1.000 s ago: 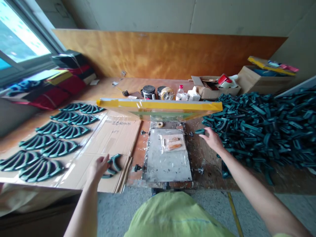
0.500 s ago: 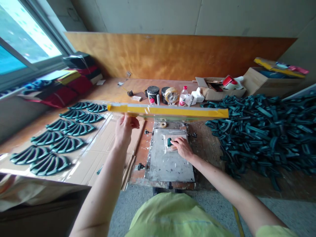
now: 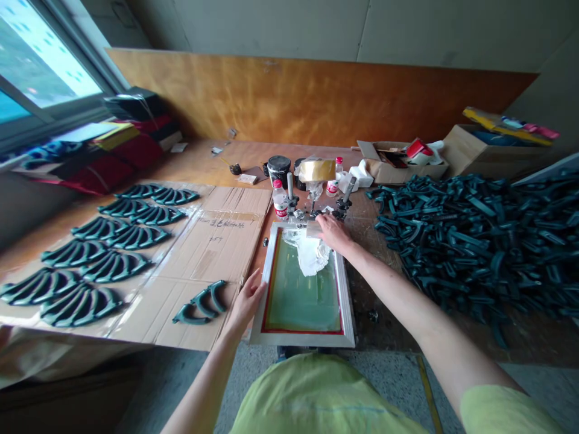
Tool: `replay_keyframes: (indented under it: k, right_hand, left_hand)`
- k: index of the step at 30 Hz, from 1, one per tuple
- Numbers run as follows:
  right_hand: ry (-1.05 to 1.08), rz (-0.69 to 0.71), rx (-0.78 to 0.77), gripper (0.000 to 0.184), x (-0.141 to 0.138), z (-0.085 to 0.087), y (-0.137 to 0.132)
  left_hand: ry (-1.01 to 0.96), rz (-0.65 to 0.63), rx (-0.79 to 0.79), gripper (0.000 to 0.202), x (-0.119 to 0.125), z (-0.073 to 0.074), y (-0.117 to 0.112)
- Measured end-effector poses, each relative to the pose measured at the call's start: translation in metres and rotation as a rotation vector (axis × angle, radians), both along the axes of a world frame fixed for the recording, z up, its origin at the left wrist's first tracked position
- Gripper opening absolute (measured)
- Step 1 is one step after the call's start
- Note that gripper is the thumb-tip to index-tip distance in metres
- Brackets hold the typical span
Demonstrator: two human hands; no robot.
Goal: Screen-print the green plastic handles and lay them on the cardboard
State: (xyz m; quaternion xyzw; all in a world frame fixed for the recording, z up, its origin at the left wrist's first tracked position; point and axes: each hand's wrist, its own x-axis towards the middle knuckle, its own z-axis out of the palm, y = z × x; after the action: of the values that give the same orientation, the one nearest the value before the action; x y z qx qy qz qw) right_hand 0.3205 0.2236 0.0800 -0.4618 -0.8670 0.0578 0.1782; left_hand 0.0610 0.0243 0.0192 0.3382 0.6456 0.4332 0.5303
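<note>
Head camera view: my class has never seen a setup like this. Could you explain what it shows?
There is no machine arm here, just one person's bare hands, seen by a camera worn on the head and looking forward and down. The right hand holds a flat tool at the far end of a metal frame, near white paste on its green sheet. The left hand is at the frame's left edge; whether it touches is unclear. To the left, dark green curved pieces lie on cardboard, mostly in fans; to the right is a heap.
</note>
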Motion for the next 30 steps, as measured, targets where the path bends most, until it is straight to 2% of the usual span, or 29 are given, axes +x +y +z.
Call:
replay_keyframes:
  k: [2,4,8,10,12,14,17,20,23,26,28,30]
  right_hand:
    - [-0.087,0.015,-0.087,0.019,-0.010,-0.006,-0.006]
    - [-0.126,0.051,-0.115,0.010,-0.007,-0.012,-0.021]
    - [-0.109,0.271,-0.107,0.024,0.020,-0.013,-0.055]
    - [-0.108,0.387,-0.122,0.030,0.032,-0.007,-0.060]
    - [-0.121,0.427,-0.161,0.026,0.035,0.000,-0.057]
    - [-0.101,0.370,-0.160,0.019,0.029,0.002,-0.051]
    - [-0.029,0.264,-0.042,0.019,0.018,-0.007,-0.055]
    - [0.003,0.318,0.038,0.028,0.019,-0.021,-0.074]
    - [0.017,0.392,0.000,0.026,0.028,-0.021,-0.081]
    - [0.099,0.322,-0.079,0.020,0.024,-0.007,-0.058]
    - [0.165,0.207,-0.111,0.037,0.014,0.004,-0.034]
    - [0.173,0.095,-0.120,0.058,0.006,0.014,-0.010]
  left_hand:
    - [-0.012,-0.024,-0.006,0.090,-0.003,-0.007,0.002]
    - [-0.024,-0.027,-0.012,0.088,-0.005,-0.009,0.002]
    - [-0.037,-0.015,-0.023,0.085,-0.005,-0.006,-0.001]
    - [-0.027,-0.014,-0.022,0.082,-0.003,-0.005,-0.001]
    - [-0.001,-0.010,-0.020,0.080,-0.003,-0.004,-0.001]
    - [0.018,-0.009,-0.018,0.080,-0.003,-0.004,-0.001]
    - [-0.002,-0.022,-0.010,0.081,-0.005,-0.002,0.000]
    - [-0.030,-0.025,0.003,0.080,-0.006,0.000,0.000]
    - [-0.043,-0.009,-0.008,0.077,-0.005,0.003,-0.001]
    - [-0.042,-0.002,-0.023,0.080,-0.004,0.011,-0.001]
    - [-0.032,-0.007,-0.039,0.083,-0.005,0.024,-0.001]
    - [-0.032,-0.009,-0.040,0.084,-0.008,0.043,0.001]
